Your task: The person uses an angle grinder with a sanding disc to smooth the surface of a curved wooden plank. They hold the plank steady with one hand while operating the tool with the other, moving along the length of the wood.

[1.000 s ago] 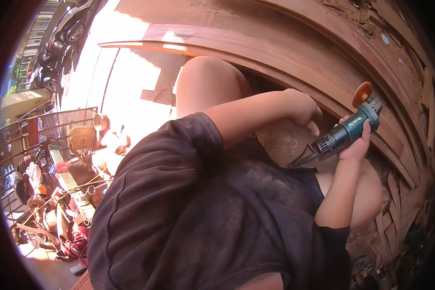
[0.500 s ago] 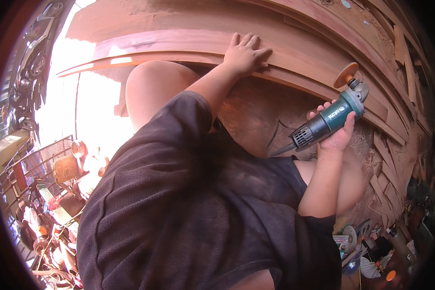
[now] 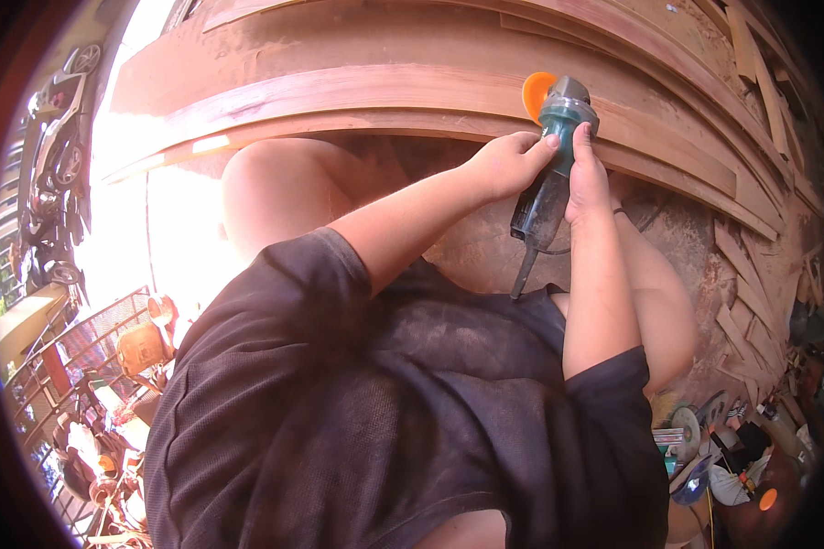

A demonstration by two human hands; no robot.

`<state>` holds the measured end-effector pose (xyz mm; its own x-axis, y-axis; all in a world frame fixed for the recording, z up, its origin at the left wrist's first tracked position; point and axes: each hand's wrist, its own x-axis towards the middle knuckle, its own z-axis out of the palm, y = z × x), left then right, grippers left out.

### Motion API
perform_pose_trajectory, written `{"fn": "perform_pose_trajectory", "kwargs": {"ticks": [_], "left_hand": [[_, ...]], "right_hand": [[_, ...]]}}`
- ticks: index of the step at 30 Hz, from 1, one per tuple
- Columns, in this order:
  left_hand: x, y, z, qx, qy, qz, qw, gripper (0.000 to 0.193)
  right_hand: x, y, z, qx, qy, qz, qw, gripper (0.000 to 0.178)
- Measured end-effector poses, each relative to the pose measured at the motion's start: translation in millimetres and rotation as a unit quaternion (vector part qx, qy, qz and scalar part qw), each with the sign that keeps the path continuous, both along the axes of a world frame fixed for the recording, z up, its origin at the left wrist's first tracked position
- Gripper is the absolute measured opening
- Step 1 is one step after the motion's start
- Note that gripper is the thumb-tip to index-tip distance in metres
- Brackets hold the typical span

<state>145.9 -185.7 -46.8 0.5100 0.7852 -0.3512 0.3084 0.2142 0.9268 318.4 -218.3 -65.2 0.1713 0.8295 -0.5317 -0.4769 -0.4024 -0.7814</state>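
Observation:
Between both hands I hold a teal and black angle grinder (image 3: 542, 203), its head pointing away from me. An orange disc (image 3: 538, 95) sits on the left side of its metal gear head. My left hand (image 3: 511, 165) is closed round the grinder's left side, with the thumb on the teal body. My right hand (image 3: 588, 178) grips the right side, its thumb laid up along the body. Beyond the grinder's head lies a long reddish wooden board (image 3: 339, 84). The black cord (image 3: 525, 270) runs back toward my lap.
More long planks (image 3: 632, 69) lie behind the board. Wood offcuts (image 3: 742, 311) are scattered at the right. Loose discs and tools (image 3: 691, 439) lie at the lower right. A wire rack (image 3: 73, 366) with assorted items stands at the left, and parked motorcycles (image 3: 64, 165) are beyond it.
My left hand has left the board and taken hold of the grinder. My right hand has brought the grinder left and turned it more upright, its head over the board.

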Motion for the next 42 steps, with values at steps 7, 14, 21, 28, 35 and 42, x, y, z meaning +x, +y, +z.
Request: {"fn": "perform_pose_trajectory", "kwargs": {"ticks": [7,14,21,28,35,42], "left_hand": [[25,23,-5,-0.095,0.033,0.051,0.994,0.092],[27,26,-15,-0.103,0.099,0.126,0.982,0.098],[-76,29,-49,-0.126,0.024,0.265,0.956,0.088],[-97,10,-46,-0.205,-0.096,0.325,0.918,0.082],[31,14,-44,-0.17,-0.06,0.112,0.977,0.087],[102,44,-41,-0.183,-0.008,-0.029,0.983,0.101]], "right_hand": [[-3,10,-16,-0.03,-0.033,0.039,0.998,0.083],[-13,23,-29,-0.031,-0.103,0.05,0.993,0.08],[-119,57,-16,0.006,-0.149,0.183,0.972,0.085],[-129,72,1,-0.005,-0.197,0.335,0.921,0.09],[8,31,-4,-0.051,-0.129,0.171,0.975,0.069],[60,15,-12,-0.131,-0.086,-0.034,0.987,0.074]]}}
